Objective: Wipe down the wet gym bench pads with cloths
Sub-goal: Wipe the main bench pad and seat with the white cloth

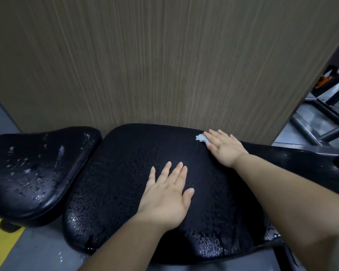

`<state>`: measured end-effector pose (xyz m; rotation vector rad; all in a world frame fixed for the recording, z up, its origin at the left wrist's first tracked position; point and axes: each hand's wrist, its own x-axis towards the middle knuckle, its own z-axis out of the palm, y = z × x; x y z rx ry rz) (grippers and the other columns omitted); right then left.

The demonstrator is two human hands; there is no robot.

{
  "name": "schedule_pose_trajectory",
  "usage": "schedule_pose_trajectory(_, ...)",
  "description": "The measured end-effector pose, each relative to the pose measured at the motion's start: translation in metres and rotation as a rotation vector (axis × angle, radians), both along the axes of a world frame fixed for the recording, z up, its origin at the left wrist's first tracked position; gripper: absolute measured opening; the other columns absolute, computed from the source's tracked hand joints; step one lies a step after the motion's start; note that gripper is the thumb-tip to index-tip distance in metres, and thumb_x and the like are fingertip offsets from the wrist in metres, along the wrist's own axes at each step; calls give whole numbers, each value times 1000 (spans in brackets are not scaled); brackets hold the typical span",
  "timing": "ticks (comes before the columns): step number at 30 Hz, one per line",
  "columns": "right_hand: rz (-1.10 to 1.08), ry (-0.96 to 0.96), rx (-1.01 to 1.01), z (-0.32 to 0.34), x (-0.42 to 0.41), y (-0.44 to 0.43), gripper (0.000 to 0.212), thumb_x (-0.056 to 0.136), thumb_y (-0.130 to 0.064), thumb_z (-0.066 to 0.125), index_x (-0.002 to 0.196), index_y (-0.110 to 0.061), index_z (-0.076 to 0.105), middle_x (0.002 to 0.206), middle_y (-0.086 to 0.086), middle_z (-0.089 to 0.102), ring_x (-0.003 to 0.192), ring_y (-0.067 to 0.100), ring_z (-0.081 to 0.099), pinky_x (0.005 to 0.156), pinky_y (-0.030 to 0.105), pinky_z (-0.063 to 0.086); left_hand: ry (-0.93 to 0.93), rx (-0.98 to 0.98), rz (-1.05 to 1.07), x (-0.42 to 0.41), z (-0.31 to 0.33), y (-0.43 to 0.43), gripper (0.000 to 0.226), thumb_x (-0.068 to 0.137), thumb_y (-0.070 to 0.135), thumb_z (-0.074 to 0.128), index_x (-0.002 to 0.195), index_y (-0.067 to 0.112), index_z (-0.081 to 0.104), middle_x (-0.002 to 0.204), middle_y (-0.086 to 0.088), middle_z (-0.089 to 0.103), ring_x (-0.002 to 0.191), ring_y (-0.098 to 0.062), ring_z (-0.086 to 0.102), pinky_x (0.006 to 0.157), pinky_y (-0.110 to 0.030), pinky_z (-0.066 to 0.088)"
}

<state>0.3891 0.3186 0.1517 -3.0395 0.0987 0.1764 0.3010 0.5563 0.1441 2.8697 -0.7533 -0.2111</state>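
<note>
At the far edge of the pad (125, 173), by the wall (164, 65), the flat right hand (224, 148) presses a cloth (201, 138); the left hand (166, 194) lies flat, empty.

Wall panel (164, 65): vertical wood-grain finish, beige-brown, matte. Floor (35, 253): grey, with a yellow stripe (0, 245) at lower left (water drops lie nearby). Black metal frame (303, 130): on the floor at right.
</note>
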Motion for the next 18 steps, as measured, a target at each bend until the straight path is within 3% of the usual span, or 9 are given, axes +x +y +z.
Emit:
schedule_pose_trajectory(4, -83, 13, 3, 1, 17, -7, 51, 103, -43, 15, 153, -34, 10, 161, -14, 9, 149, 13, 3, 120, 39, 2, -18, 9, -13, 0, -3, 1, 88, 74, 59, -20, 154, 28, -8, 160, 16, -15, 146, -10, -23, 118, -43, -17)
schedule_pose_trajectory(6, -87, 15, -3, 2, 13, -5, 52, 103, -43, 14, 154, -32, 9, 161, -11, 8, 149, 15, 2, 120, 40, 3, -9, 24, -7, -1, -2, 1, 79, 82, 59, -16, 155, 28, -8, 160, 16, -15, 146, -10, -22, 118, -43, -17)
schedule_pose_trajectory(9, -77, 5, -13, 6, -11, 1, 52, 103, -41, 14, 154, -30, 7, 162, -8, 3, 149, 17, 0, 120, 41, 1, 3, 45, 11, -2, 4, -1, 60, 102, 51, 7, 155, 27, -6, 161, 15, -14, 147, -11, -20, 119, -44, -15)
schedule_pose_trajectory(16, 54, -4, -38, 9, -119, 22, 54, 103, -43, 15, 154, -29, 5, 162, -10, 0, 148, 12, -8, 120, 38, -2, 24, 67, 44, -15, 9, -4, 59, 103, 48, 11, 156, 25, -3, 162, 13, -10, 148, -14, -14, 120, -43, -9)
schedule_pose_trajectory(18, 104, -2, -56, 9, -152, 31, 61, 97, -50, 5, 154, -29, 6, 161, -10, 1, 148, 13, -6, 118, 36, -3, 31, 77, 61, -21, 9, -8, 60, 103, 48, 10, 156, 23, -4, 162, 11, -12, 148, -15, -15, 120, -43, -9)
